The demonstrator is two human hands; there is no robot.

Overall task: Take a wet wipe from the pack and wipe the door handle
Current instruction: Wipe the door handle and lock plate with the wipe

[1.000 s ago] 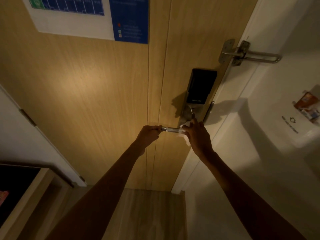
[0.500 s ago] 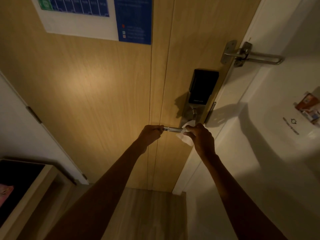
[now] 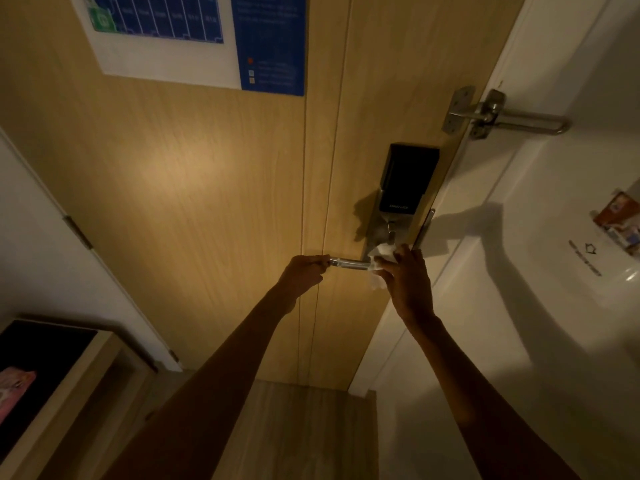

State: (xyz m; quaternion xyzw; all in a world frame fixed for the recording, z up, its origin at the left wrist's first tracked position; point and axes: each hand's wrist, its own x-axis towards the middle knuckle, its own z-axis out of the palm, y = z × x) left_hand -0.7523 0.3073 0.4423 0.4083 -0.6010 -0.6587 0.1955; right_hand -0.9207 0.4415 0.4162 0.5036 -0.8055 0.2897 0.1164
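A silver lever door handle [image 3: 349, 263] juts left from the black smart lock [image 3: 405, 188] on the wooden door [image 3: 207, 185]. My left hand [image 3: 303, 273] grips the free left end of the handle. My right hand [image 3: 407, 275] presses a crumpled white wet wipe [image 3: 379, 258] around the handle's right end, close to the lock plate. Part of the wipe hangs below my fingers. The pack of wipes is not in view.
A metal swing-bar door guard [image 3: 498, 114] sits above the lock on the white frame. A blue and white notice [image 3: 194, 36] hangs on the door. A white wall [image 3: 519, 306] runs on the right with a card holder [image 3: 620, 220]. A wooden cabinet [image 3: 69, 386] stands lower left.
My right hand with the wipe has stayed near the lock end of the handle, shifting slightly along it. My left hand keeps its hold on the handle's tip. The camera moved closer.
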